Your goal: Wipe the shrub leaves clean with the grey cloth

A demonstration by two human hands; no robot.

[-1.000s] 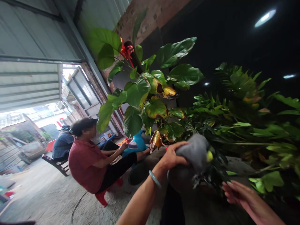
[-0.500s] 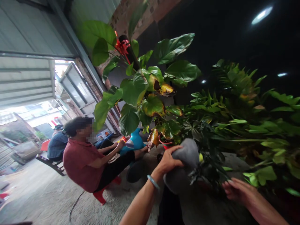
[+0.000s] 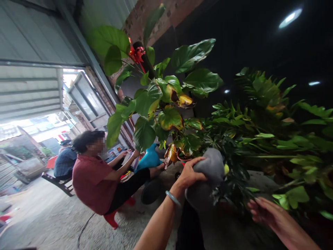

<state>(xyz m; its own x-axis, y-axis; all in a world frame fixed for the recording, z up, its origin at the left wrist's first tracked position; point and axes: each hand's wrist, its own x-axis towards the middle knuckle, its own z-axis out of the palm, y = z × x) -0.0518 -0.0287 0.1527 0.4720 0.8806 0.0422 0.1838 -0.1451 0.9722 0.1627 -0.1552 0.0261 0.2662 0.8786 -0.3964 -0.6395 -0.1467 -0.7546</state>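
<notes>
My left hand (image 3: 189, 174), with a pale bangle (image 3: 172, 198) on the wrist, is closed around a soft grey rounded piece (image 3: 212, 166) that looks like plush. A small yellow bit (image 3: 226, 169) shows at its right edge, and more grey material hangs below in shadow. To the right, my right hand (image 3: 261, 210) has its thumb and fingers pinched together, close to dark leaves (image 3: 238, 184). Whatever lies between those fingertips is too small or dark to make out. The hands are apart from each other.
A tall leafy plant (image 3: 148, 100) in a red pot (image 3: 182, 160) stands ahead, with dense foliage (image 3: 281, 149) to the right. At left, a person in a red shirt (image 3: 95, 184) sits on a red stool (image 3: 111, 219), handling a blue item (image 3: 150, 158). Another person (image 3: 63, 161) sits behind.
My left hand and the grey piece have shifted slightly right, the piece tilting a little. My right hand has barely moved. The seated person's hands have moved apart.
</notes>
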